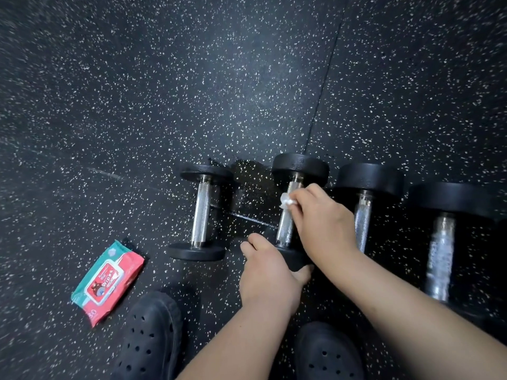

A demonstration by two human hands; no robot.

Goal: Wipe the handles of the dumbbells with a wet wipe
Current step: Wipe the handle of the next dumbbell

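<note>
Dumbbell [300, 167], second from left in the row on the floor [164, 91]: the left hand [270, 272] curls its fingers [303, 271] round the near weight, probably to stop rolling, while the right hand [323, 218] pinches a crumpled wet wipe [286, 201] against the handle [284, 231].

knurled chrome handles [201, 212], seemingly rubber floor [164, 91]

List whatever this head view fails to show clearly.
Head view:
Near plate of second dumbbell: mostly covered by left hand.
Its mid-handle: under right hand and wet wipe.
Near plate of third dumbbell: behind right forearm.
Handle of fourth dumbbell: blurred.
Small print on wipes pack: too small.
</note>
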